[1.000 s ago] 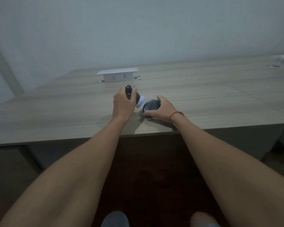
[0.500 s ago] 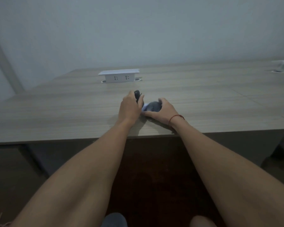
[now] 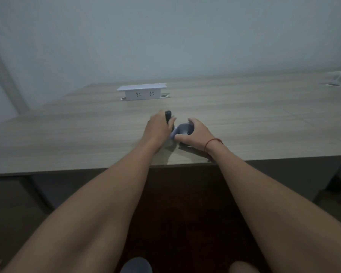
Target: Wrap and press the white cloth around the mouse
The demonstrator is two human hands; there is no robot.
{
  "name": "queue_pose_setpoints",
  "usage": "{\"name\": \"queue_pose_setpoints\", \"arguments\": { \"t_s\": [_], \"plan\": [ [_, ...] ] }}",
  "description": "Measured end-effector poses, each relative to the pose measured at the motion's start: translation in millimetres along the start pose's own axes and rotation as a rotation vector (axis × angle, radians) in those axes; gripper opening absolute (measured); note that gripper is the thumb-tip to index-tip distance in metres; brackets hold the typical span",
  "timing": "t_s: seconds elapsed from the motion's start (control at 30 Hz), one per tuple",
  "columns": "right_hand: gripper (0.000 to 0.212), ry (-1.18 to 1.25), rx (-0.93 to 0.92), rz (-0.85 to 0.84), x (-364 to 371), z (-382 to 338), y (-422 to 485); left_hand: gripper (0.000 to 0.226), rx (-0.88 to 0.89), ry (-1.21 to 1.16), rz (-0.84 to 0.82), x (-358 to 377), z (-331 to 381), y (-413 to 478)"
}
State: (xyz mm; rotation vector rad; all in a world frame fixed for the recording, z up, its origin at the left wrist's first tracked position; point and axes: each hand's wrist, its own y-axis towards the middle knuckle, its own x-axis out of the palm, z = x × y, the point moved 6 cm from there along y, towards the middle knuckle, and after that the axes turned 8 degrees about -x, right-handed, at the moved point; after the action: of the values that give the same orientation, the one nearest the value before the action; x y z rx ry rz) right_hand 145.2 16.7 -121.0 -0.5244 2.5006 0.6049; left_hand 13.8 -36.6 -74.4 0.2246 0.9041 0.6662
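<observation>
Head view: left hand (image 3: 159,128) grips a slim dark piece (image 3: 168,114) upright, fingers curled round it; right hand (image 3: 195,133) curls over a rounded dark grey body (image 3: 182,129) resting on the worktop (image 3: 264,123) near its front edge. The 2 parts sit close together, seemingly being joined; the next move calls for careful alignment.

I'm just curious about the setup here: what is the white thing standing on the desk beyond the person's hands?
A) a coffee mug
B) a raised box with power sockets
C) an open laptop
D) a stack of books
B: the white socket box stands on the wooden desk beyond both hands, and two sets of plug holes show on its front face.
</observation>
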Motion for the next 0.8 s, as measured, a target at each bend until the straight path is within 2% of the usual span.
{"name": "queue_pose_setpoints", "arguments": {
  "t_s": [0.1, 0.23, 0.3, 0.33, 0.43, 0.53, 0.67, 0.73, 0.8],
  "plan": [
    [0.108, 0.015, -0.002, -0.010, -1.0, 0.1, 0.0, 0.034, -0.060, -0.015, 0.055, 0.1, -15.9, -5.2],
    [0.103, 0.006, 0.012, -0.021, -0.3, 3.6, 2.5, 0.023, 0.010, -0.208, 0.158, -14.5, 5.1, -4.2],
    [0.088, 0.007, -0.009, -0.023, 0.7, 1.2, 2.0, 0.022, 0.082, -0.231, 0.118, -13.0, 19.7, -2.3],
    [0.087, 0.012, -0.009, -0.023, 0.5, 0.3, 1.5, 0.022, 0.099, -0.212, 0.080, -8.2, 21.4, -1.7],
    [0.110, 0.006, 0.028, -0.024, 1.2, 1.7, -1.0, 0.023, 0.032, -0.106, 0.037, 2.0, 1.4, 0.0],
    [0.109, -0.002, 0.030, -0.028, 1.6, 2.1, -0.6, 0.030, -0.017, 0.011, 0.038, 6.4, -20.3, -3.9],
    [0.110, -0.011, 0.031, -0.018, -1.2, 1.5, -0.3, 0.028, -0.001, -0.123, 0.113, -5.5, -4.4, -0.3],
    [0.096, -0.010, 0.011, -0.033, 0.0, 0.2, -1.2, 0.023, 0.058, -0.201, 0.141, -10.7, 12.7, 0.8],
    [0.071, 0.000, -0.015, -0.051, -0.3, -2.6, -1.2, 0.023, 0.100, -0.214, 0.090, -3.3, 20.3, -1.0]
  ]
}}
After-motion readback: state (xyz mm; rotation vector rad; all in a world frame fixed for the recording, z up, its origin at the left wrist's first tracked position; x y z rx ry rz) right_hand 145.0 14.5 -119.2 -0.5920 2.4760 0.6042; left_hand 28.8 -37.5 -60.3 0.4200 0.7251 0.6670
